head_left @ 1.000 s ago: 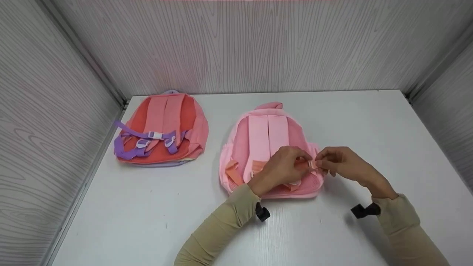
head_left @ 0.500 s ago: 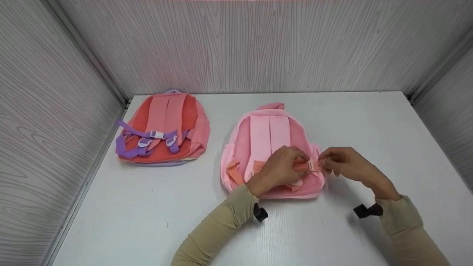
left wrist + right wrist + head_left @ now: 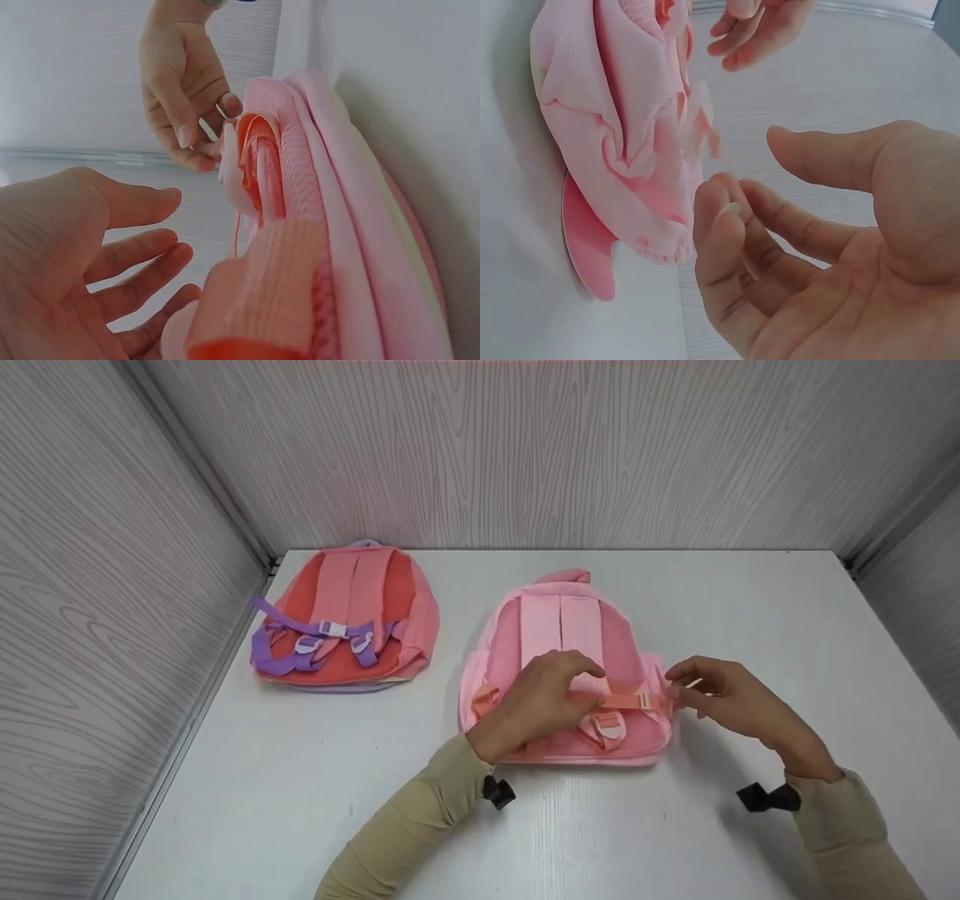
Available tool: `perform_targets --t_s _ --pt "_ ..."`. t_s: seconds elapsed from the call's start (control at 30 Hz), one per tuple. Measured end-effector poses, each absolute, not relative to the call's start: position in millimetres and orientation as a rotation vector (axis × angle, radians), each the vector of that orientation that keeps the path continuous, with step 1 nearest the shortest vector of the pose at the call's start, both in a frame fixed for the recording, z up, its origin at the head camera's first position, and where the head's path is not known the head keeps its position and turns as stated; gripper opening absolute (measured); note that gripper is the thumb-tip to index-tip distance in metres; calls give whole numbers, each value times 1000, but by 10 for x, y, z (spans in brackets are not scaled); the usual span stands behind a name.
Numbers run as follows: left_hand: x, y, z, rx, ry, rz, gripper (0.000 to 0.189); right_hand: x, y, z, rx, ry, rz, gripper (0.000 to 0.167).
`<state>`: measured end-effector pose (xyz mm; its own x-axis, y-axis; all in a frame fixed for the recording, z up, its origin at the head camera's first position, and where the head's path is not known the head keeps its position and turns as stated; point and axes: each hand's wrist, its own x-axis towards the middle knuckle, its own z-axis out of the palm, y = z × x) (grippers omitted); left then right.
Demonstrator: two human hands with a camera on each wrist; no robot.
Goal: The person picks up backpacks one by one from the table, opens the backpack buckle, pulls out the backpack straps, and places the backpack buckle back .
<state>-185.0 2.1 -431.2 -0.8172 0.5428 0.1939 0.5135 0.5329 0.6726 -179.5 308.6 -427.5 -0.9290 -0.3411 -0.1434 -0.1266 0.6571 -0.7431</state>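
A pink backpack (image 3: 619, 637) lies on the table with its shoulder straps facing up. Across its lower part runs an orange chest strap (image 3: 622, 702) with a pale buckle (image 3: 645, 702) near the right side. My left hand (image 3: 536, 697) hovers over the lower straps and hides part of them; in the left wrist view its fingers (image 3: 139, 255) are spread loosely, holding nothing. At the backpack's right edge is my right hand (image 3: 727, 697), fingertips close to the strap's end. The right wrist view shows that thumb apart from the loosely bent fingers (image 3: 727, 262), with nothing between them.
A coral-red backpack (image 3: 401, 592) with purple straps (image 3: 281, 664) lies at the back left, also straps up. The white table (image 3: 247, 810) is bounded by a grey wood-grain back panel (image 3: 525, 457) and side panels.
My left hand has let go of the strap and moved left, uncovering the strap and an adjuster below it. My right fingers have come off the buckle and shifted slightly right. The view has shifted a little.
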Motion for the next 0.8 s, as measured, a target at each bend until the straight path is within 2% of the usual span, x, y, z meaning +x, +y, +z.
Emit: perform_targets --t_s 0.57,0.8 --pt "-1565 -902 -4235 770 2837 1167 59 -1502 3090 -4387 -376 2640 -1117 97" --pt "-1417 -1183 -4348 644 2839 1117 78 -1479 3017 -4443 -427 2603 -1118 106"
